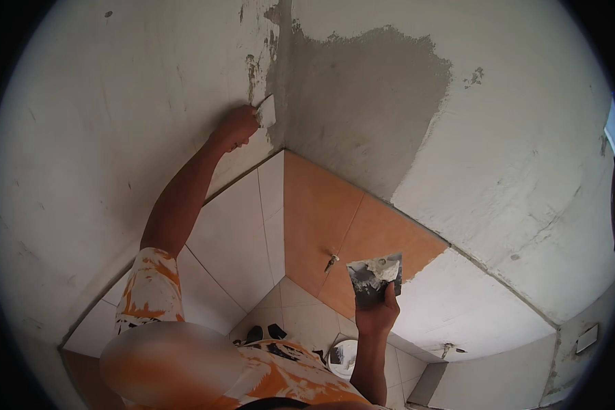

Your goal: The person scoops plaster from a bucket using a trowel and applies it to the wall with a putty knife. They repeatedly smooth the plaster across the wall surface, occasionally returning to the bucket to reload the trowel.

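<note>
My left hand is raised to the wall corner, its fingers closed round a putty knife. The pale blade lies against the left wall, right beside the corner. Lower down and to the right, my right hand grips a dark, flat, square putty knife with its blade upward. A lump of whitish putty sits on that blade. A broad grey patch of damp-looking putty covers the right wall beside the corner.
White tiles and orange tiles line the lower walls, with a ledge line above. A tap juts from the orange tiles, another tap from the white ones. A white bucket stands on the tiled floor by my feet.
</note>
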A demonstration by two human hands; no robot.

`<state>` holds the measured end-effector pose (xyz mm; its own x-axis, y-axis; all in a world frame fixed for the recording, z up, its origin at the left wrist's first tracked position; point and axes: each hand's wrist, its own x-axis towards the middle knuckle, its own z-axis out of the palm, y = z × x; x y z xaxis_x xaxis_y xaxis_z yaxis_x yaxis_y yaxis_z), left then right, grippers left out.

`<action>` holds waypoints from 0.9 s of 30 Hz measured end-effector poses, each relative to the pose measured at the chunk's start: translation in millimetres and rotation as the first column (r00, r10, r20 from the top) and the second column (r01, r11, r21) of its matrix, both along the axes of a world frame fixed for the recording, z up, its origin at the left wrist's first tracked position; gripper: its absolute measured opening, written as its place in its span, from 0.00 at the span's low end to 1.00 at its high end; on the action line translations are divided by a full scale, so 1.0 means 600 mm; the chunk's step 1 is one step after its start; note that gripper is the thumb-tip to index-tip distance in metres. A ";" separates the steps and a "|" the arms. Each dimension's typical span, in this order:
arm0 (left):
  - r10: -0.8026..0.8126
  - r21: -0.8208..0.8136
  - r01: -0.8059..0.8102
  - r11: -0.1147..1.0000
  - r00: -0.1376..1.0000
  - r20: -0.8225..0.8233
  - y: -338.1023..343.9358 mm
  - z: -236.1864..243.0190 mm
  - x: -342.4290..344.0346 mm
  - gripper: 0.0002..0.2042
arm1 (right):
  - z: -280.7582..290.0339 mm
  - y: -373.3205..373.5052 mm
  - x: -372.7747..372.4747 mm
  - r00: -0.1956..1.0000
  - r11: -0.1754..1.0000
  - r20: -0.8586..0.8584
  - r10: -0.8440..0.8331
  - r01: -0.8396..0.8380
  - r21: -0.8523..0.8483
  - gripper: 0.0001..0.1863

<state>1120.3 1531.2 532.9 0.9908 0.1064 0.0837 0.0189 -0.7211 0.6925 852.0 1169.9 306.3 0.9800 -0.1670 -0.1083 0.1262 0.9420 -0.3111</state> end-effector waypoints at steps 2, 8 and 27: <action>0.046 0.168 -0.057 0.984 0.997 0.065 -0.079 0.055 0.052 0.11 | -0.014 -0.010 -0.009 0.999 0.999 -0.028 -0.024 0.025 0.029 0.20; 0.089 0.318 -0.141 0.937 0.981 0.172 -0.101 0.063 0.094 0.12 | -0.001 -0.057 -0.063 0.972 0.973 -0.051 -0.229 0.230 0.013 0.19; 0.099 0.423 -0.365 0.830 0.841 0.531 -0.293 0.127 0.166 0.22 | -0.159 -0.174 -0.067 0.991 0.994 0.081 -0.108 0.108 0.002 0.22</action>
